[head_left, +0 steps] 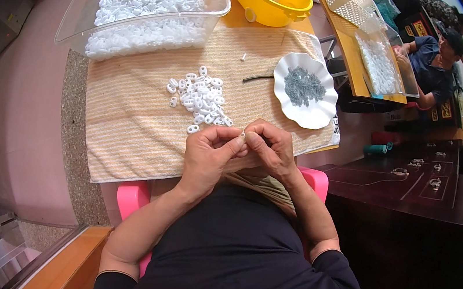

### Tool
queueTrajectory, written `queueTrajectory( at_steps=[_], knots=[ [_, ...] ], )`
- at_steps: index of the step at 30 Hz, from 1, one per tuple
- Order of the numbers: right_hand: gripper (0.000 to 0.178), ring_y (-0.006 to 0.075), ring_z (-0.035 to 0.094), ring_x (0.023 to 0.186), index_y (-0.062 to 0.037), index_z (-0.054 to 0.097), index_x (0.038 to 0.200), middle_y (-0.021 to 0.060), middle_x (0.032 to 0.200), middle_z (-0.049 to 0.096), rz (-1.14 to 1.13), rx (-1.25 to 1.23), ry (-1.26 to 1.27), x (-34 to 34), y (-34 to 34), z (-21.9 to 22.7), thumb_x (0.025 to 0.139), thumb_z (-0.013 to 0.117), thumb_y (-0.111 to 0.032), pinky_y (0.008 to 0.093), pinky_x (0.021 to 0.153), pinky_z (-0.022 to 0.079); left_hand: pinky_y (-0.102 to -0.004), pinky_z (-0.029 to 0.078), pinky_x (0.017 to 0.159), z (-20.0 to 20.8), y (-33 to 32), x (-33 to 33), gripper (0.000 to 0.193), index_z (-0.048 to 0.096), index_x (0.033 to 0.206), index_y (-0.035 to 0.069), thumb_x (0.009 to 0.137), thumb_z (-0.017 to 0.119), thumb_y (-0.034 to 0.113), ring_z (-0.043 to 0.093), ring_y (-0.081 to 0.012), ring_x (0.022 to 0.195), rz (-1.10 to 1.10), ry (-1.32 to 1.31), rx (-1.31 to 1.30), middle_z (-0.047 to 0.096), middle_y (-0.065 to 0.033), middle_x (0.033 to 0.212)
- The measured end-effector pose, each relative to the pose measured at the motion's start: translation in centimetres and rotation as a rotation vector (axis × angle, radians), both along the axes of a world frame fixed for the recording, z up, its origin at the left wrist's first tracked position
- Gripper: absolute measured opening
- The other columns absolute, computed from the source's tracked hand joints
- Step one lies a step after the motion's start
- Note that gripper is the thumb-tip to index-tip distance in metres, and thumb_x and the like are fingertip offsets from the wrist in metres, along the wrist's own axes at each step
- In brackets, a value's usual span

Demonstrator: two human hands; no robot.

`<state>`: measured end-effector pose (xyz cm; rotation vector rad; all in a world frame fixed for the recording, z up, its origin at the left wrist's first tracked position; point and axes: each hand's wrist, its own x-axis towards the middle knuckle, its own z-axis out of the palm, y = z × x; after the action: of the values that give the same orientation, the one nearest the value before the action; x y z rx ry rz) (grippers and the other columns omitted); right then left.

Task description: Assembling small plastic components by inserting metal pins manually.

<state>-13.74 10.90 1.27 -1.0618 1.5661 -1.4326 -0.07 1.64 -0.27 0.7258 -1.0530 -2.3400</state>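
Note:
My left hand and my right hand meet at the near edge of the cloth-covered table, both with fingers pinched. Between their fingertips shows a tiny pale bit of a part, mostly hidden by the fingers. Just beyond my left hand lies a loose pile of small white plastic pieces with two holes each. Farther to the right, a white scalloped plate holds a heap of small grey-blue, clear-looking parts. A thin dark rod lies against the plate's left side.
A clear plastic bin full of white pieces stands at the far left. Beside it is a yellow wheeled tub. The striped cloth covers the table. At the right, another person sits at a second table with a bin.

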Motion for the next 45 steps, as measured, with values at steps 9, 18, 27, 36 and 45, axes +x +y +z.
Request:
queueTrajectory(
  at_steps=[9,18,27,36,45],
  knots=[
    [0.018,0.0102,0.056,0.073,0.0032,0.06,0.085,0.0052,0.082,0.061,0.026,-0.015,-0.007,-0.2,0.0,-0.6,0.095,0.057,-0.012,0.0232,0.066,0.046,-0.0222,0.054,0.072,0.1,-0.1,-0.1,0.016,0.062,0.101,-0.007,0.088,0.064,0.002,0.065,-0.0115,0.076,0.007,-0.009,-0.051,0.067,-0.009,0.085],
    [0.018,0.0106,0.058,0.079,0.0039,0.064,0.09,0.0067,0.089,0.064,0.037,-0.01,-0.261,-0.8,-0.1,-0.9,0.094,0.059,-0.013,0.0238,0.072,0.046,-0.0227,0.054,0.072,0.0,-0.2,-0.1,0.016,0.062,0.101,-0.006,0.088,0.064,0.002,0.065,-0.0121,0.077,-0.009,0.007,-0.008,0.067,-0.0088,0.086],
    [0.017,0.0112,0.06,0.087,0.0042,0.065,0.096,0.0068,0.094,0.066,0.037,0.028,-0.329,-1.4,0.2,-1.4,0.091,0.062,-0.012,0.0247,0.078,0.048,-0.0231,0.056,0.072,0.1,-0.3,-0.2,0.016,0.061,0.103,-0.006,0.088,0.063,0.001,0.065,-0.0129,0.077,-0.019,0.017,0.078,0.067,-0.01,0.089],
    [0.013,0.0117,0.059,0.086,0.0033,0.063,0.094,0.0071,0.095,0.064,0.009,0.005,-0.319,-1.4,0.1,-1.9,0.09,0.063,-0.009,0.0251,0.077,0.049,-0.0238,0.056,0.072,0.0,-0.4,-0.1,0.016,0.06,0.103,-0.006,0.088,0.063,0.001,0.066,-0.0137,0.077,-0.017,0.024,0.087,0.067,-0.0105,0.089],
    [0.01,0.0115,0.059,0.081,0.003,0.063,0.09,0.0074,0.09,0.064,0.005,-0.043,-0.234,-1.2,0.1,-1.8,0.089,0.064,-0.007,0.0241,0.072,0.048,-0.0239,0.056,0.072,0.4,-0.2,0.0,0.015,0.061,0.1,-0.006,0.087,0.064,0.001,0.065,-0.0135,0.076,-0.003,0.008,0.117,0.067,-0.0104,0.087]
  ],
)
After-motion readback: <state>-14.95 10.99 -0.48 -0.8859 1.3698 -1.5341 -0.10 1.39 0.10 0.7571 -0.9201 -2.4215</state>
